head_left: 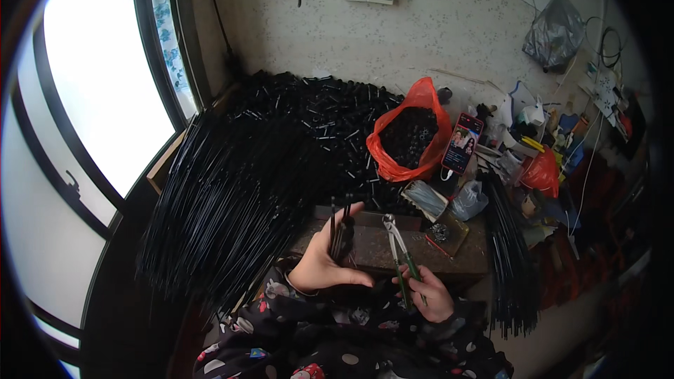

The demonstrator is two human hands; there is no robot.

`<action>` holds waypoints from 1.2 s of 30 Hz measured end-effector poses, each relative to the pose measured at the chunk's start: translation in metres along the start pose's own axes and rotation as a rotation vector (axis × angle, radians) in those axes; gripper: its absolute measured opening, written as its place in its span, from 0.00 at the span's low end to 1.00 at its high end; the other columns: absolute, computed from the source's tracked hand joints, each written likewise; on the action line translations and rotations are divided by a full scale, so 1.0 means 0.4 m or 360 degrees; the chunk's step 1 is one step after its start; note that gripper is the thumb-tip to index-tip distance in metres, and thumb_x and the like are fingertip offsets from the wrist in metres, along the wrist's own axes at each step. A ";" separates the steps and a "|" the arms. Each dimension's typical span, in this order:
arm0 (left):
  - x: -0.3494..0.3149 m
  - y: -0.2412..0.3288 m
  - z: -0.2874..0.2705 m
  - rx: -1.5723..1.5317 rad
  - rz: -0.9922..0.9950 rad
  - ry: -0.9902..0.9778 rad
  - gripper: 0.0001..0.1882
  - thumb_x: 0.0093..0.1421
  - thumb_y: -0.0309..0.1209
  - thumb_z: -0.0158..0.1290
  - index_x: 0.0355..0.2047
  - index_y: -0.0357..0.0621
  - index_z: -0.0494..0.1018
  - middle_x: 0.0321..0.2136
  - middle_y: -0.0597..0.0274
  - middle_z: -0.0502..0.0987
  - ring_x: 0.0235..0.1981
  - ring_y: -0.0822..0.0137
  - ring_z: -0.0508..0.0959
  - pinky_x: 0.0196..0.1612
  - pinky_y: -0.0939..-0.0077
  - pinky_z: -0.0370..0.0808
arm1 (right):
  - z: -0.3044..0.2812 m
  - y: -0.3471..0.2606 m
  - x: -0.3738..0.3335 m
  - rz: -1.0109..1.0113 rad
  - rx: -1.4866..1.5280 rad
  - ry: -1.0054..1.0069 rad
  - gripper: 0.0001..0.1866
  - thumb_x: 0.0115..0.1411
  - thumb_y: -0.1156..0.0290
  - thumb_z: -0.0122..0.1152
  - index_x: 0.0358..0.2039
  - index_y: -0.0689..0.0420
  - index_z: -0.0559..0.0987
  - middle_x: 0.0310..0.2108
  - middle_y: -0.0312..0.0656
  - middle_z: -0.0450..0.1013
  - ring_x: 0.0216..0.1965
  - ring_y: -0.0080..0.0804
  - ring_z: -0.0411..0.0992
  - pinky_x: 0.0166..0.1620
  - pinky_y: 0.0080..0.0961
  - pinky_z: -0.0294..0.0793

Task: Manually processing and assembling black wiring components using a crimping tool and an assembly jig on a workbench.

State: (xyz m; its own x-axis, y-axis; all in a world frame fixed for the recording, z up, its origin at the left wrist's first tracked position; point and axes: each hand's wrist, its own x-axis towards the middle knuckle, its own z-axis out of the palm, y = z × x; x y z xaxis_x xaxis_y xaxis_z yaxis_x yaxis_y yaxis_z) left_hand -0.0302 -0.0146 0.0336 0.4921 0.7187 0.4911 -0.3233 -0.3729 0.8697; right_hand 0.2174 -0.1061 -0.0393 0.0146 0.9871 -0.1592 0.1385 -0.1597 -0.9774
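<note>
My left hand [317, 264] is wrapped round a few thin black rods [333, 228] that stand upright in its fingers, while its thumb sticks out to the right. How far the rods run below the palm is hidden. In my right hand [432, 296] is a pair of end-cutting pincers [394, 240] with green handles and a bare metal head pointing up. The pincers' head is over the brown worktop [365, 244], a little right of the rods and apart from them.
Long black rods [225, 196] lie in a big bundle at left, more [512, 260] at right. A heap of short black pieces [309, 112] covers the back. A red plastic bag [378, 144], a phone [462, 144], a tray of thin pins [425, 198] and a red pen [439, 245] are nearby.
</note>
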 end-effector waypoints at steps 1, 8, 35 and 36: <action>-0.001 0.002 -0.006 -0.0176 0.0019 0.0078 0.55 0.33 0.29 0.71 0.59 0.35 0.49 0.49 0.60 0.67 0.50 0.74 0.65 0.53 0.79 0.62 | 0.016 -0.047 -0.027 -0.0202 -0.0066 -0.0057 0.12 0.46 0.76 0.62 0.31 0.59 0.71 0.41 0.42 0.63 0.41 0.35 0.65 0.42 0.31 0.66; -0.009 0.006 -0.021 -0.0069 0.0094 0.0335 0.54 0.31 0.37 0.72 0.57 0.35 0.55 0.39 0.63 0.74 0.41 0.76 0.72 0.46 0.80 0.68 | 0.055 -0.244 -0.083 -0.1573 -0.1745 0.0398 0.09 0.34 0.70 0.67 0.19 0.54 0.76 0.39 0.35 0.66 0.47 0.42 0.60 0.49 0.44 0.55; 0.021 0.050 -0.014 -0.0039 0.0019 0.0080 0.30 0.35 0.43 0.70 0.34 0.38 0.71 0.26 0.71 0.72 0.28 0.80 0.69 0.31 0.85 0.66 | 0.110 -0.170 -0.037 -0.0041 -0.0011 -0.0945 0.13 0.51 0.79 0.56 0.39 0.67 0.71 0.21 0.45 0.72 0.20 0.31 0.71 0.26 0.26 0.71; 0.020 0.059 -0.021 0.0004 -0.0006 0.0186 0.29 0.35 0.41 0.71 0.33 0.38 0.71 0.26 0.70 0.72 0.28 0.80 0.69 0.31 0.85 0.67 | 0.128 -0.208 -0.039 -0.0542 -0.0673 -0.0390 0.13 0.52 0.78 0.57 0.38 0.67 0.71 0.20 0.45 0.71 0.20 0.30 0.71 0.26 0.25 0.71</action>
State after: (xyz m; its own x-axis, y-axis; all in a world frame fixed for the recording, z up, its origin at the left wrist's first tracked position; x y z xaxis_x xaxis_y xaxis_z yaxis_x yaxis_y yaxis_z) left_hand -0.0405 -0.0126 0.0576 0.3955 0.7836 0.4791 -0.3196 -0.3717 0.8716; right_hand 0.1550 -0.1087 0.0376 -0.3218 0.9437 0.0772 0.4785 0.2325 -0.8468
